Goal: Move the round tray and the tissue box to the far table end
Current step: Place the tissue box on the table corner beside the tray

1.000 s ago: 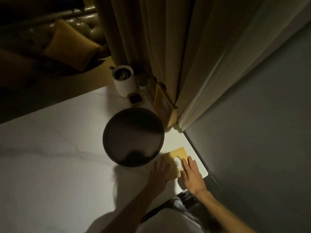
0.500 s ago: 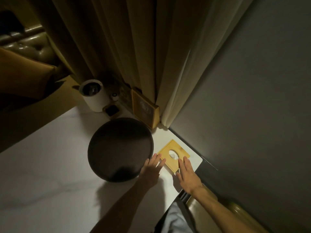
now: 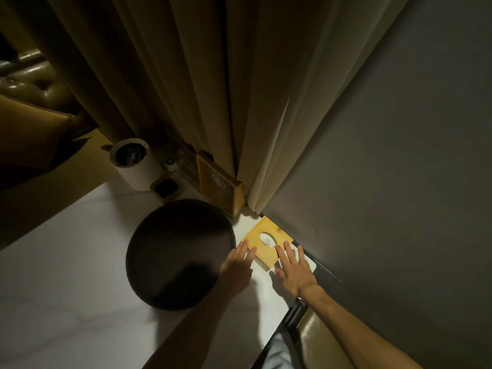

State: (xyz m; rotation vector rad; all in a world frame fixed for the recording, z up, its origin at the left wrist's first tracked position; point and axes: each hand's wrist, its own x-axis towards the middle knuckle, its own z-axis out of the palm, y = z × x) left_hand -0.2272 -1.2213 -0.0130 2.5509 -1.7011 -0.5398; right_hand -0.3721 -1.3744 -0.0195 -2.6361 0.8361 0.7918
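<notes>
A dark round tray [image 3: 181,251] lies on the white marble table [image 3: 80,262]. Just right of it, near the wall, sits a yellow wooden tissue box [image 3: 262,233] with an oval opening showing white tissue. My left hand [image 3: 237,265] rests flat between tray and box, its fingertips on the box's near left corner. My right hand [image 3: 294,267] lies flat with spread fingers, fingertips touching the box's near right edge. Neither hand grips anything.
Beyond the tray stand a white cylindrical container [image 3: 133,166], a small dark square object [image 3: 165,187] and a wooden framed picture [image 3: 221,186] leaning by the curtains [image 3: 186,89]. A grey wall [image 3: 386,155] borders the table's right edge. A chair back [image 3: 316,339] sits below.
The tissue box has slid farther along the table toward the curtains, with both hands following it. The camera view has shifted too.
</notes>
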